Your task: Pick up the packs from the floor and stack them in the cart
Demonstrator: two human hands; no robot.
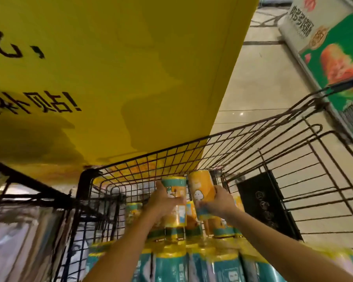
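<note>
Nearest the lens, stacked packs [171,265] lie in rows across the near part of the cart [151,154], with more standing behind them; the load already fills much of the basket, so the task appears well advanced. Left hand [161,202] grips one pack [174,183] round its body. Right hand [218,202] grips a second pack [202,188] near its lower end. Both packs are held over the stack, tilted toward the far wall, side by side and close together; neither is set down yet. No pack on the floor [253,78] is in view, so what remains to fetch cannot be told.

Open room appears at the far end of the basket, between the standing packs and the wire wall. A black panel [267,204] hangs at the right wall, near the right hand. A yellow board [130,68] rises just beyond the far rim, and a freezer [334,58] stands well apart to the right.
</note>
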